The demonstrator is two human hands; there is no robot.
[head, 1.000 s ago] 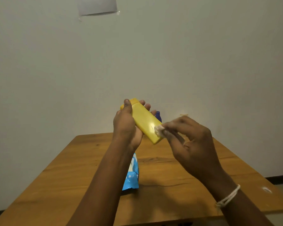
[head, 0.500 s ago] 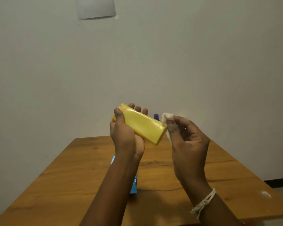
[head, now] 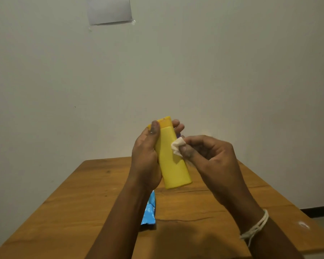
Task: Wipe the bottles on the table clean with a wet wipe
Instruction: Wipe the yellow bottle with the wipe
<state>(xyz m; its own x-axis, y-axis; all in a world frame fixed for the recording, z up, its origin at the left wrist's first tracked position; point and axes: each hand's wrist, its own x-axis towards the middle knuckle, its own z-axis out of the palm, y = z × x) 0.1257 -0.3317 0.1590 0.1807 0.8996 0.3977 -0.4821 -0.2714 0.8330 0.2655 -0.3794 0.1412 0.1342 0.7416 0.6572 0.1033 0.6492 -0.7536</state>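
Note:
My left hand [head: 145, 157] grips a flat yellow bottle [head: 171, 165] above the wooden table [head: 82, 202], holding it nearly upright with its darker cap end up and away from me. Its thumb lies along the bottle's left edge and the fingers wrap round behind. My right hand [head: 208, 156] pinches a crumpled white wet wipe [head: 177, 145] and presses it against the bottle's right edge near the middle. A sliver of a purple bottle top [head: 178, 135] peeks out behind the yellow bottle, mostly hidden.
A blue wet-wipe pack [head: 150, 212] lies on the table under my left forearm. A plain wall stands just behind the table, with a grey paper sheet [head: 109, 10] taped high up. The table's right edge drops to the floor.
My left hand has swung the yellow bottle from lying slanted to almost upright. The right hand has moved the wipe from the bottle's bottom end onto its right edge.

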